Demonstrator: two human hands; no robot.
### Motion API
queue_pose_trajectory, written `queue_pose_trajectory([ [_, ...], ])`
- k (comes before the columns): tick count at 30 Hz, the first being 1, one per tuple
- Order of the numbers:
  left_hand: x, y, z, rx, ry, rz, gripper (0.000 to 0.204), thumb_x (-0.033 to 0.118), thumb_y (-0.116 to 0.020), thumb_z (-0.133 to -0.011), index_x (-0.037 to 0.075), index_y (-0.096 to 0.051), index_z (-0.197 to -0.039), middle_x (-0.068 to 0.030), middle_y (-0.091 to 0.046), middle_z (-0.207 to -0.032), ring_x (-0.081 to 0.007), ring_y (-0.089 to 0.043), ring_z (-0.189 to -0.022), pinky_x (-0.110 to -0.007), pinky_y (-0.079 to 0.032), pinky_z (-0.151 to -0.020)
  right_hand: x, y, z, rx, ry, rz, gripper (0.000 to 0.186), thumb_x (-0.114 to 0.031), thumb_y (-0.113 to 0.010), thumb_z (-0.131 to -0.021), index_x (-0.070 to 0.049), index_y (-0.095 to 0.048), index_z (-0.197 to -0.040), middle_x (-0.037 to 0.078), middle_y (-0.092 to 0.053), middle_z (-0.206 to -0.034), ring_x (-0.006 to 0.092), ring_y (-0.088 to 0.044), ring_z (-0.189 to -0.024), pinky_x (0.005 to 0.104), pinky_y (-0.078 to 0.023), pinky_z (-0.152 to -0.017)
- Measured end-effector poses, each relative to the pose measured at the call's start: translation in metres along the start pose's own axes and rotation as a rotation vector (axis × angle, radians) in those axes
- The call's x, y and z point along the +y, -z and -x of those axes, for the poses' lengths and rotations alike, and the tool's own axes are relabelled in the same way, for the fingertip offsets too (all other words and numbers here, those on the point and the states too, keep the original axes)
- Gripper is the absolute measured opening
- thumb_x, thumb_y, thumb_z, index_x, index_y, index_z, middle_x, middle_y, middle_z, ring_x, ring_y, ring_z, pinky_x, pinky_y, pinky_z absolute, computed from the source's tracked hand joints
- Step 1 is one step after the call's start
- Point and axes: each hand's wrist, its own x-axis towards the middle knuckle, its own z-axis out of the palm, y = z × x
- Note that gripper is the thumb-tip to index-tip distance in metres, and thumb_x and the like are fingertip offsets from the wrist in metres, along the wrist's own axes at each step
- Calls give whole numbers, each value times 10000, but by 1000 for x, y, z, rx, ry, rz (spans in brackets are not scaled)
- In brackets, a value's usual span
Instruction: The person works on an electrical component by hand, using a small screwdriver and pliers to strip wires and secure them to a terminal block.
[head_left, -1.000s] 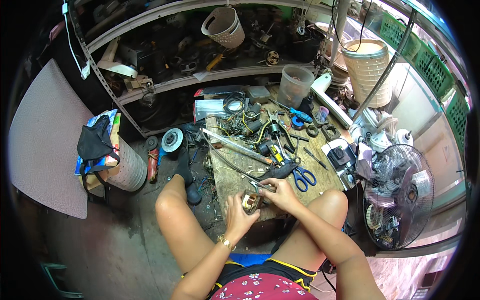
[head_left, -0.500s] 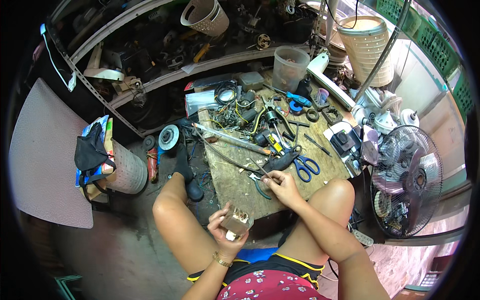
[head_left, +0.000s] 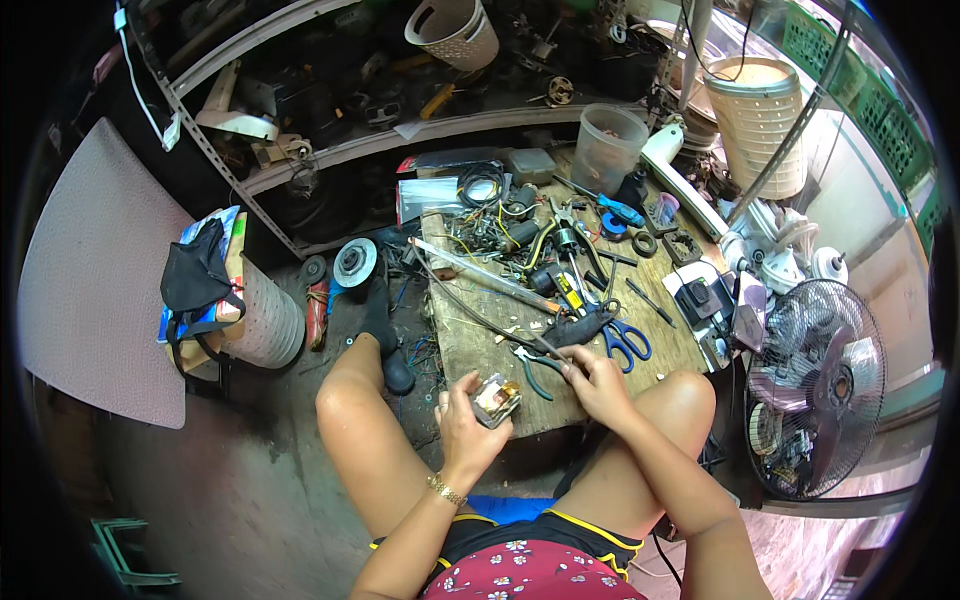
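My left hand is closed around a small boxy metal part with white and brass-coloured pieces inside, held above my lap. Over the near edge of the wooden worktable, my right hand has its fingers closed at the end of a long thin brown cable or rod; its exact kind is unclear. Green-handled pliers lie just left of the right hand. Blue-handled scissors rest to its right, beside a dark tool-like object.
Wires, pliers and screwdrivers crowd the table's far half, with a clear plastic bucket behind them. A caged fan stands at the right. An angle grinder is on the left, near a perforated bin.
My left hand has risen and moved slightly right, turning the boxy part. The right hand has shifted slightly right and down in the picture. The whole view has shifted a little too.
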Motion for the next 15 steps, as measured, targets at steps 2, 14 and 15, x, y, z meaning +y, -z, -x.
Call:
queue_pose_trajectory([
  [2, -10, -4, 1, -3, 50, 33, 820, 130, -829, -630, 25, -463, -1357, -169, -616, -1151, -355, -582, -1118, -449, -451, -982, -42, 22, 12, -101, 16, 147, 286, -145, -637, -931, -110, -689, -1211, 204, -717, -894, 340, -712, -822, 410, -535, -734],
  [14, -35, -13, 4, -65, -21, 52, 834, 426, -893, -693, 19, -536, -1327, -132, -576, -1265, -355, -512, -1154, -473, -411, -1001, -65, 15, 34, -200, 315, 611, 403, -105, -589, -863, -218, -700, -1234, 140, -725, -780, 329, -726, -715, 486, -562, -597],
  [15, -35, -13, 3, -62, -17, 52, 813, 412, -891, -696, 24, -541, -1320, -130, -577, -1248, -354, -514, -1148, -469, -411, -994, -66, 13, 35, -199, 315, 631, 418, -102, -583, -854, -219, -697, -1239, 138, -721, -764, 330, -725, -708, 487, -562, -592],
])
